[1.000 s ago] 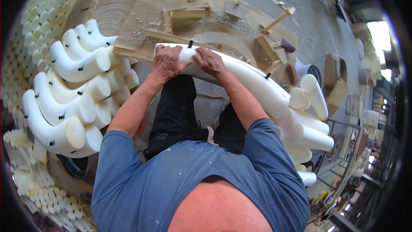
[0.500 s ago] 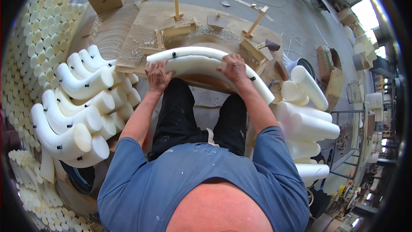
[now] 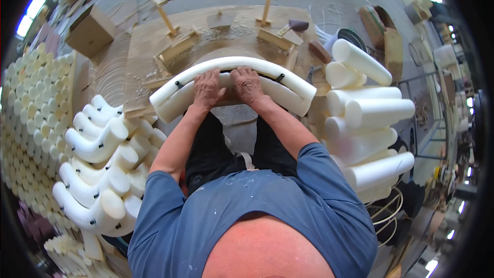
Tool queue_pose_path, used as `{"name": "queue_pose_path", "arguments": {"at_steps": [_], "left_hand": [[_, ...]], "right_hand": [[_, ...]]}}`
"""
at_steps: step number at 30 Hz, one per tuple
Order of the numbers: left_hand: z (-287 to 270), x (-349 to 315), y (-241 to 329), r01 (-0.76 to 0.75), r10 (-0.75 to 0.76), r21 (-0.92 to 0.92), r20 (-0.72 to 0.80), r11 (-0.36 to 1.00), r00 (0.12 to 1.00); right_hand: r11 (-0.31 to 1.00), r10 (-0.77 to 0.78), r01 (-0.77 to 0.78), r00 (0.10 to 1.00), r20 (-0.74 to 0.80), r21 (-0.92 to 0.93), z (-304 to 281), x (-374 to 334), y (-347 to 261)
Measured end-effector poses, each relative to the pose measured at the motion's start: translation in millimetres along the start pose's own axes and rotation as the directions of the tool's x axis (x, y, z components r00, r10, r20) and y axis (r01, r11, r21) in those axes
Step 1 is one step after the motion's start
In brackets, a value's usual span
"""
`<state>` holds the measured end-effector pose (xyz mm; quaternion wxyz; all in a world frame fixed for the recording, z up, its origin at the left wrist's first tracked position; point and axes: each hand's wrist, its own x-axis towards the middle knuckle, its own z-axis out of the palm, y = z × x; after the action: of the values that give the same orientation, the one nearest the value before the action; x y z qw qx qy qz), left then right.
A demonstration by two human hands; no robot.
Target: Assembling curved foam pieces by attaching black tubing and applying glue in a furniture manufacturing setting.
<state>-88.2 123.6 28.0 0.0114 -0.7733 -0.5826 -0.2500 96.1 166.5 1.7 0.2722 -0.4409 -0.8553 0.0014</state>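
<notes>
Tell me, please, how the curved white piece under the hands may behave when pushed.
The curved white piece may be light, as its surface looks foam-like. It probably flexes somewhat, since a long slit opens along it. Its bend should make free rolling unlikely.

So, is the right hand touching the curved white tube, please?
Touching: the head view shows the right hand on the curved white tube, at its slit.

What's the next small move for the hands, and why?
Probably slide the right hand outward along the dark slit toward the black tab on its right: it sits beside the left hand mid-length on the curved white foam piece, and the slit there looks open.
</notes>
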Motion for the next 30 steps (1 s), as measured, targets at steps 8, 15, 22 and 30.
{"name": "queue_pose_path", "arguments": {"at_steps": [8, 15, 22, 30], "left_hand": [[1, 0, -12, 0.037, -0.026, -0.070, 0.158, 0.997, 0.987], [11, 4, -17, 0.096, -0.067, -0.071, 0.330, 0.993, 0.941], [-1, 4, -28, 0.109, -0.064, -0.141, 0.289, 0.984, 0.955], [-8, 6, -30, 0.169, -0.122, -0.113, 0.341, 0.979, 0.932]], "right_hand": [[0.994, -0.025, 0.009, 0.988, 0.149, 0.108, -5, 4, 9], [0.992, 0.010, -0.040, 0.970, 0.243, 0.120, 4, 1, 16], [0.997, 0.074, -0.076, 0.971, 0.225, 0.000, -30, -21, 25], [0.985, 0.166, -0.146, 0.948, 0.270, -0.095, -63, -36, 33]]}}
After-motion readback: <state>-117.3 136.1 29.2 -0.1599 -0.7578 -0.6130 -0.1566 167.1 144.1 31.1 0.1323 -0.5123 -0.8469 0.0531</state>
